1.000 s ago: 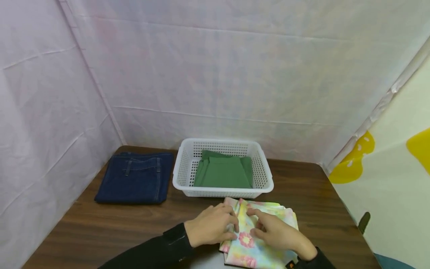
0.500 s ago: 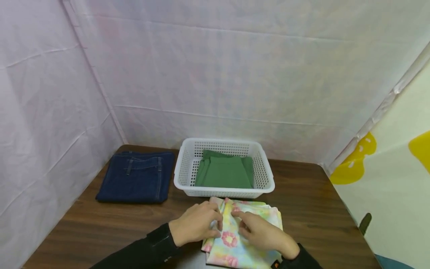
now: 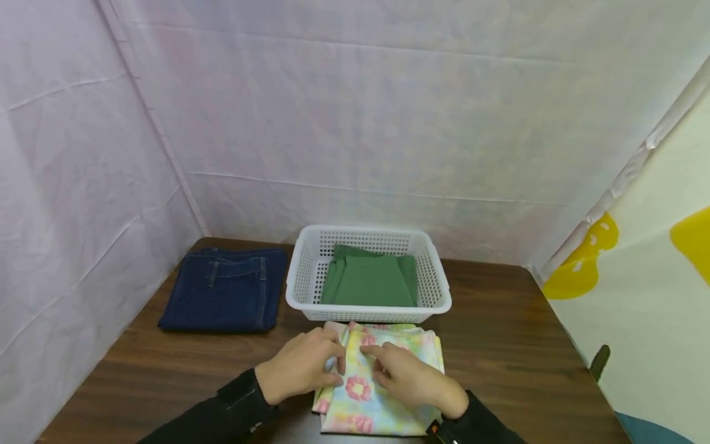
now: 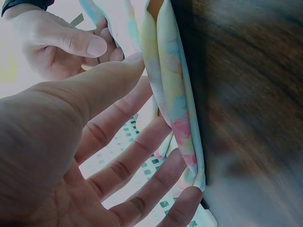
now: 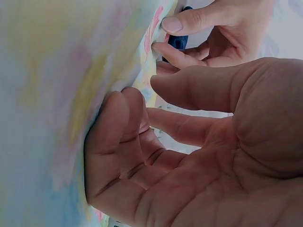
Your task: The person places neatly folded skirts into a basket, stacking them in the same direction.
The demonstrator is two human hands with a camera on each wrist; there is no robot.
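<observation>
A folded pastel cloth with pink flowers [image 3: 357, 390] lies on the table just in front of the white basket. My left hand [image 3: 305, 362] is at the cloth's left edge. In the left wrist view its fingers [image 4: 125, 172] are spread fairly straight and the fingertips meet the folded layers. On top of the cloth rests my right hand [image 3: 413, 379], its index finger stretched toward the left hand. The right wrist view shows the other fingers [image 5: 106, 146] loosely bent, with their backs against the fabric. Nothing is pinched between thumb and fingers there.
The white plastic basket [image 3: 368, 313] holds a folded green garment [image 3: 371, 280]. Left of it lie folded dark blue jeans [image 3: 224, 293] on the brown wooden table [image 3: 510, 345]. Pale cloth walls [image 3: 355, 123] enclose the table at the back and sides.
The flowered cloth has slid left along the table together with both hands, and is now more squarely in front of the basket. Basket and jeans stay in place.
</observation>
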